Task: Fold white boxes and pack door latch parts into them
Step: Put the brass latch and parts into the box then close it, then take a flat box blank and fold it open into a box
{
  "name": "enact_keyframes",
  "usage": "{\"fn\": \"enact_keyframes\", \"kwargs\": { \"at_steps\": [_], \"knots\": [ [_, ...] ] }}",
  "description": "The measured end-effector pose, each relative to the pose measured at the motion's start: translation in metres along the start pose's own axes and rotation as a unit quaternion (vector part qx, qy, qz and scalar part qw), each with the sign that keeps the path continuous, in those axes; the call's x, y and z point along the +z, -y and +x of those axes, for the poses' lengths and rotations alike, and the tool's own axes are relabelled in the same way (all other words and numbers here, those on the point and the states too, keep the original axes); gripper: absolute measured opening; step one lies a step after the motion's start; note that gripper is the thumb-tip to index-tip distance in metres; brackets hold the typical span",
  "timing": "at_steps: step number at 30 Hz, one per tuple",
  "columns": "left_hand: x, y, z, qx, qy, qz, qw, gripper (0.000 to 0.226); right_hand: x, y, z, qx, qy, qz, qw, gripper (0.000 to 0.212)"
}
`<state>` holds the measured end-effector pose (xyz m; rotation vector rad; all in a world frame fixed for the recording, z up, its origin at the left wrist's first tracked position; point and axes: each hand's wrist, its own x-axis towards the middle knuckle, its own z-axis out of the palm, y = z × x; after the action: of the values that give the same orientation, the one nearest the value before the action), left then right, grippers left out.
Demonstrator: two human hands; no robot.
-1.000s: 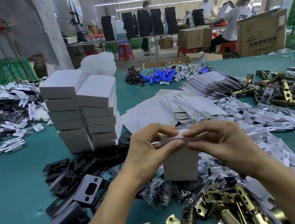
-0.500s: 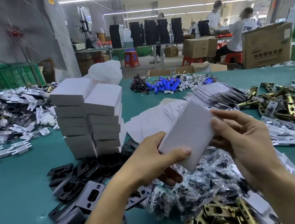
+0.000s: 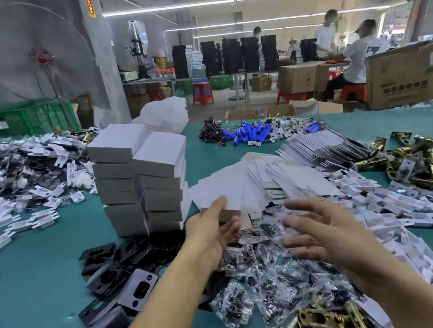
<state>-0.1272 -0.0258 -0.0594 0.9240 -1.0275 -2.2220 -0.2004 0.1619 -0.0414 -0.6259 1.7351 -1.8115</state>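
Where closed white cardboard boxes (image 3: 141, 180) stand stacked, contents hidden, left hand (image 3: 217, 239) and right hand (image 3: 326, 237) hover just right, fingers (image 3: 217, 207) spread, empty.

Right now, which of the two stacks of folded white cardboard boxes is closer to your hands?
The stack beside the flat white card blanks, just beyond the left hand; the other stack stands farther left.

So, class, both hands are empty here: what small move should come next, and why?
Probably the left hand picks one flat box blank from the spread just beyond it: it and the right hand are open and empty, so a box needs folding first.
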Motion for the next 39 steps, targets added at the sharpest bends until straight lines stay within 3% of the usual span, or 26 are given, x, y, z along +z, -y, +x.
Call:
{"fn": "enact_keyframes", "kwargs": {
  "at_steps": [10,16,23,27,29,31,33,34,36,39],
  "knots": [
    [0.010,0.003,0.037,0.046,-0.177,-0.126,0.975,0.020,-0.006,-0.005,0.002,0.018,0.044,-0.085,0.995,0.017],
    [0.020,0.002,0.032,0.092,-0.257,-0.176,0.946,0.047,-0.010,-0.005,0.002,0.015,0.047,-0.083,0.995,0.016],
    [0.027,0.013,0.023,0.143,-0.241,-0.036,0.959,0.017,-0.010,-0.005,0.003,0.019,0.050,-0.079,0.995,0.016],
    [0.033,0.021,0.024,0.201,-0.118,0.216,0.948,0.016,-0.009,-0.006,0.004,0.019,0.046,-0.073,0.996,0.015],
    [0.036,0.024,0.026,0.234,-0.028,0.394,0.889,0.016,-0.008,-0.007,0.004,0.021,0.047,-0.069,0.996,0.015],
    [0.038,0.029,0.032,0.269,0.015,0.566,0.779,0.019,-0.008,-0.007,0.004,0.020,0.048,-0.069,0.996,0.013],
    [0.040,0.035,0.039,0.272,0.013,0.701,0.659,0.043,-0.008,-0.008,0.004,0.019,0.047,-0.068,0.996,0.012],
    [0.041,0.038,0.042,0.262,0.002,0.740,0.620,0.054,-0.008,-0.009,0.004,0.019,0.046,-0.067,0.996,0.012],
    [0.042,0.043,0.046,0.242,-0.029,0.777,0.581,0.062,-0.008,-0.010,0.005,0.021,0.044,-0.067,0.997,0.012],
    [0.045,0.045,0.048,0.243,-0.057,0.805,0.537,0.043,-0.007,-0.010,0.005,0.022,0.041,-0.074,0.996,0.012]
  ]
}}
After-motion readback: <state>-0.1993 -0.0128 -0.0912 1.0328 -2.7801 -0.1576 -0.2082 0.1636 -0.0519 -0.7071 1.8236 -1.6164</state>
